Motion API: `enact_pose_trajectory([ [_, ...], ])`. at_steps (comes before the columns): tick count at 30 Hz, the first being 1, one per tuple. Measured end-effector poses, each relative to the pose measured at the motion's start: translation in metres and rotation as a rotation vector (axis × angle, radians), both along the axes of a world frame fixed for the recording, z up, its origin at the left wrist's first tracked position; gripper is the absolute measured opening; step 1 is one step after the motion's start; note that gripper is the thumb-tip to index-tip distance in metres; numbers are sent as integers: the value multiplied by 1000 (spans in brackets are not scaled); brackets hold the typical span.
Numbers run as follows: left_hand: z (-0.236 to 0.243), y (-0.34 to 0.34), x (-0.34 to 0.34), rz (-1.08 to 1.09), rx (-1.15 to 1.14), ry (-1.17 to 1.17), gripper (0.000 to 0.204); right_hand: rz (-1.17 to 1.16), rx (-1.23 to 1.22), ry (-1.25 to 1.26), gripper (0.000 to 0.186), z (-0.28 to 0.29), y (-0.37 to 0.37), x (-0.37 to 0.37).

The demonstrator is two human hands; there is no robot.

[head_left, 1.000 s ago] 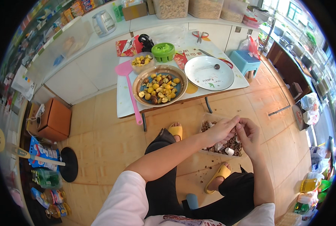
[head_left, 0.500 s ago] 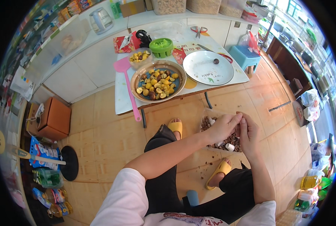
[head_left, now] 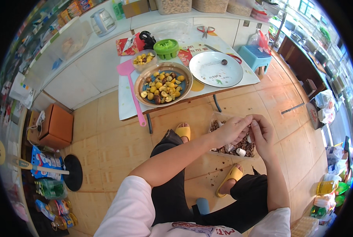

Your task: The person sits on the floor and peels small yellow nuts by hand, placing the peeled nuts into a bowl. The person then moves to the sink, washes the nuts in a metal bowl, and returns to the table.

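Over a clear plastic bin [head_left: 243, 157] of brown shells and bits of white waste, my left hand [head_left: 232, 131] and my right hand [head_left: 262, 133] meet at the fingertips. Both are closed in a pinch; whatever lies between them is too small or hidden to make out. On the low table [head_left: 127, 111] stands a brown-rimmed bowl [head_left: 187, 84] of yellow peeled chestnuts [head_left: 165, 85] and a few brown ones. To its right, a white plate [head_left: 215, 79] carries a single dark chestnut [head_left: 224, 62]. A small clear tub [head_left: 139, 66] behind the bowl holds more peeled chestnuts.
A pink fly swatter [head_left: 133, 94] hangs over the table's front edge. Farther back are a green slotted container [head_left: 166, 49], red-handled scissors [head_left: 205, 31] and a knife [head_left: 212, 48]. A blue stool [head_left: 254, 56] stands right of the table. Shell crumbs dot the floor by my yellow slippers [head_left: 228, 180].
My hands remain pinched together over the bin, with their fingers slightly shifted. The whole view has moved a little, so the table appears slightly farther left.
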State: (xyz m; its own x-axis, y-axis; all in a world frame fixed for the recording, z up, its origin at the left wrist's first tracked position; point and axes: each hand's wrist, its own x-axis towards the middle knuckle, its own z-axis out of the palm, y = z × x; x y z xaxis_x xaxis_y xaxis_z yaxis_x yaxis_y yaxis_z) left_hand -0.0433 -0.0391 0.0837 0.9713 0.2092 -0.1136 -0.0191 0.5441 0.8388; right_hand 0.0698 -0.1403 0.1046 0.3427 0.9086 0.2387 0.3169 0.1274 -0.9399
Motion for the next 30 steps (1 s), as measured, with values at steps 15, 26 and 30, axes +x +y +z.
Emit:
enact_pose_trajectory([
  [15, -2, 2, 1, 254, 713, -229, 39, 63, -139, 256, 13, 10, -2, 3],
  [26, -3, -2, 2, 251, 879, -114, 36, 28, -74, 44, 11, 7, -5, 7],
  [30, 1, -2, 1, 273, 1055, -87, 33, -16, -4, -267, 14, 7, -5, 10],
])
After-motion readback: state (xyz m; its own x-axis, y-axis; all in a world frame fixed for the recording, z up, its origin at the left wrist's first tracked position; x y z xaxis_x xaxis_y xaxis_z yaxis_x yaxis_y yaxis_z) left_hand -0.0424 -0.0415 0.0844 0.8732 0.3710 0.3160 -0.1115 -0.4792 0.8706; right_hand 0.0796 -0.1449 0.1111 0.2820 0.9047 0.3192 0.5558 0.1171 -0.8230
